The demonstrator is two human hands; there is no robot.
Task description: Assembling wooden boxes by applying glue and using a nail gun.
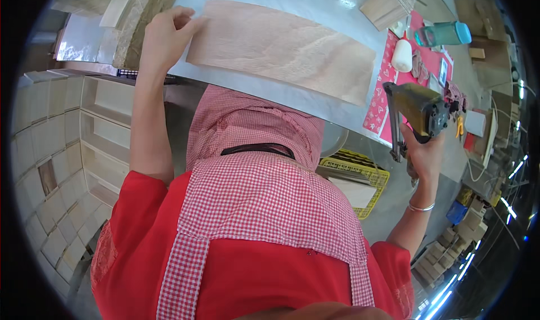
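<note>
A long, pale wooden board (287,50) with wavy grain lies slantwise on the grey worktable (242,84). At the board's upper left corner is my left hand (169,36), its fingers loosely bent and apart and the thumb tip against the board's edge. My right hand (423,151) grips a nail gun (419,109), held up off the table's right end, apart from the board. Part of the handle is hidden by my fingers.
Wooden blocks (388,5) stand at the table's far right. A red patterned cloth (378,115) there carries a white glue bottle (402,55) and a teal water bottle (441,34). Stacked wooden boxes (50,129) rise at left. A yellow crate (382,182) sits below the table.
</note>
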